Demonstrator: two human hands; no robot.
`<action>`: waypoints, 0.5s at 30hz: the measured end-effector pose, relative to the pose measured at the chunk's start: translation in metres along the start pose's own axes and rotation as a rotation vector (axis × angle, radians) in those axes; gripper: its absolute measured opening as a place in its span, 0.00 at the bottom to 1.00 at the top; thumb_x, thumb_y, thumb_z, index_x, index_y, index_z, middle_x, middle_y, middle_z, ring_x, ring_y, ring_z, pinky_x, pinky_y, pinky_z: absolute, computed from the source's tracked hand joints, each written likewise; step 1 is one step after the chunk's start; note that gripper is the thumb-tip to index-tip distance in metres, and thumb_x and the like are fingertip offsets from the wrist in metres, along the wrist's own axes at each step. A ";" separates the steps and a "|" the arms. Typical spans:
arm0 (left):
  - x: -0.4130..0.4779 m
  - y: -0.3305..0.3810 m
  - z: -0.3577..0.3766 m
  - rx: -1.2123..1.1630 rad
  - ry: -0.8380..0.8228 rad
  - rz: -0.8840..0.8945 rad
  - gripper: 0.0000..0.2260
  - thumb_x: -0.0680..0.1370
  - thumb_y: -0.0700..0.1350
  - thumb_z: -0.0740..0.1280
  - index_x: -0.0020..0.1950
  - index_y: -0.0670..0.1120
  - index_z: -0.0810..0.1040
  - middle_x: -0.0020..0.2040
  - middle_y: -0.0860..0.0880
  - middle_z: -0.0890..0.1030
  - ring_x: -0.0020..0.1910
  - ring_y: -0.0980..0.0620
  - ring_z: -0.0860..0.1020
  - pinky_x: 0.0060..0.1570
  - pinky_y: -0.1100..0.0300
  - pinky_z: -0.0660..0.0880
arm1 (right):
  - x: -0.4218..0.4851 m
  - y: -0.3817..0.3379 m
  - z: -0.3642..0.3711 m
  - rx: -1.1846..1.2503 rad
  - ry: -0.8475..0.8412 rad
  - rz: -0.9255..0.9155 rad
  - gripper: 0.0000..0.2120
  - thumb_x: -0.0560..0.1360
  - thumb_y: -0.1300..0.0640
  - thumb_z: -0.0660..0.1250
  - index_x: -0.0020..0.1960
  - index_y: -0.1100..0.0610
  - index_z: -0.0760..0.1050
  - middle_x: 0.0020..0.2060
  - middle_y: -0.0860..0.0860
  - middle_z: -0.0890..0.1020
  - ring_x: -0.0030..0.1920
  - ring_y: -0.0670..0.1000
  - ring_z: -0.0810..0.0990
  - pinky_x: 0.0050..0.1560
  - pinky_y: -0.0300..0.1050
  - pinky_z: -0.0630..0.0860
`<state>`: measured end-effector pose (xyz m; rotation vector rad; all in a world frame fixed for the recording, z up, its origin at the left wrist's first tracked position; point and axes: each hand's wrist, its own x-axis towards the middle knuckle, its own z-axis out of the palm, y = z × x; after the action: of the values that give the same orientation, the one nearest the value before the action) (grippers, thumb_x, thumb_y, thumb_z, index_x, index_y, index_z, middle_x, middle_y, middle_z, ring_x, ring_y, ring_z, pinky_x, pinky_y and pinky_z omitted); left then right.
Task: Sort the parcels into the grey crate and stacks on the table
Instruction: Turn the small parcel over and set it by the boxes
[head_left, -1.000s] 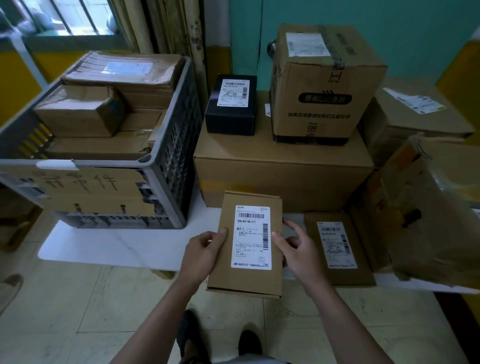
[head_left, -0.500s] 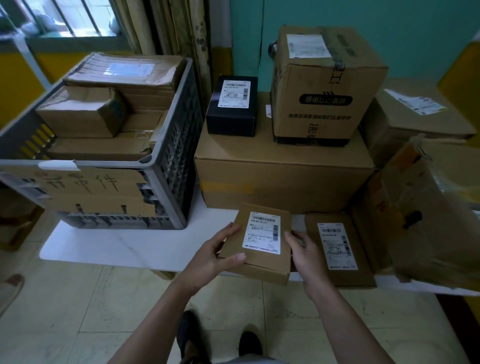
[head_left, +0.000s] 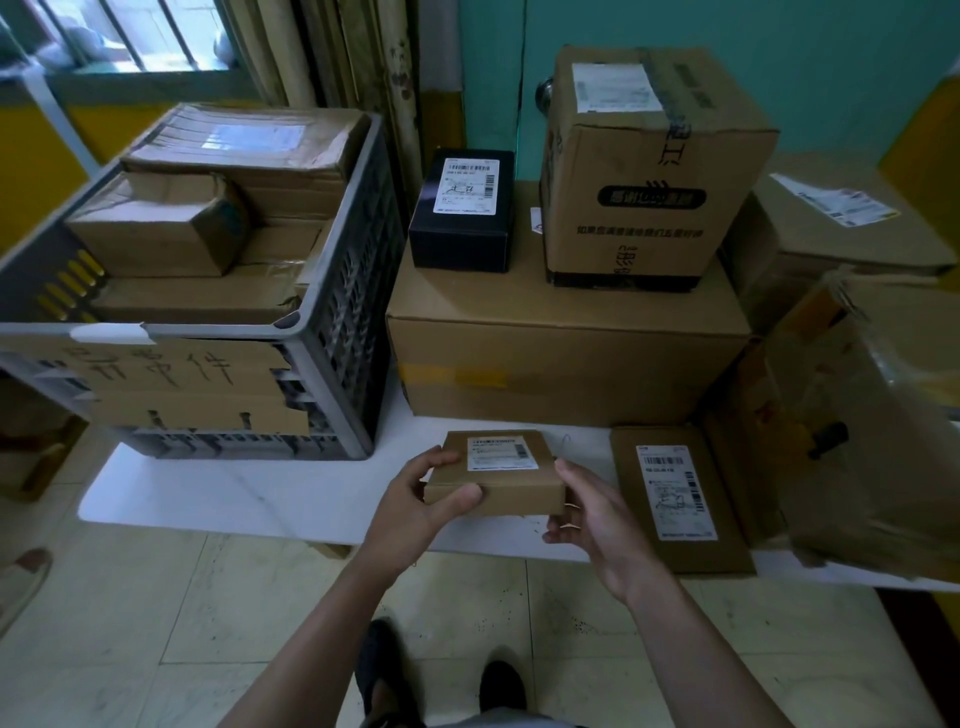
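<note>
A flat brown parcel (head_left: 498, 475) with a white label lies nearly level just above the white table (head_left: 260, 493), in front of the big carton. My left hand (head_left: 415, 512) grips its near left corner, thumb on the front edge. My right hand (head_left: 597, 519) holds its right edge with curled fingers. The grey crate (head_left: 343, 332) stands at the left, filled with several brown parcels. A second flat labelled parcel (head_left: 675, 499) lies on the table to the right.
A large carton (head_left: 561, 353) carries a black box (head_left: 462, 213) and a tall carton (head_left: 649, 171). More cartons (head_left: 841, 228) and a plastic-wrapped one (head_left: 872, 436) crowd the right. Tiled floor and my shoes lie below.
The parcel has tipped from facing me to nearly flat and moved forward and down toward the table. Both hands went with it, keeping their hold.
</note>
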<state>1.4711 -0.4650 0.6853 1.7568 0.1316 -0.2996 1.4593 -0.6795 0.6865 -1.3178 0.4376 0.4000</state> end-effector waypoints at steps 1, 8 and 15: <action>0.000 0.000 0.001 -0.007 0.000 -0.004 0.31 0.62 0.63 0.78 0.63 0.54 0.78 0.70 0.56 0.71 0.57 0.64 0.77 0.44 0.71 0.75 | 0.001 0.001 0.000 -0.004 0.001 0.000 0.14 0.80 0.47 0.63 0.59 0.52 0.80 0.50 0.60 0.79 0.40 0.53 0.77 0.42 0.47 0.78; 0.000 -0.006 -0.002 -0.033 -0.074 0.004 0.39 0.62 0.68 0.77 0.69 0.58 0.72 0.62 0.61 0.79 0.58 0.62 0.79 0.53 0.64 0.78 | 0.003 0.002 -0.004 -0.005 0.011 0.008 0.12 0.81 0.50 0.62 0.58 0.53 0.79 0.47 0.58 0.80 0.38 0.53 0.77 0.40 0.47 0.78; 0.002 -0.007 0.000 -0.032 -0.108 0.031 0.30 0.71 0.53 0.76 0.71 0.52 0.71 0.64 0.53 0.77 0.58 0.60 0.79 0.53 0.64 0.78 | 0.002 0.004 -0.005 -0.008 0.041 0.021 0.13 0.81 0.49 0.62 0.59 0.54 0.78 0.48 0.59 0.79 0.38 0.52 0.78 0.39 0.46 0.79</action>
<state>1.4717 -0.4639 0.6785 1.7056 0.0307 -0.3672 1.4588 -0.6833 0.6811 -1.3322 0.4847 0.3928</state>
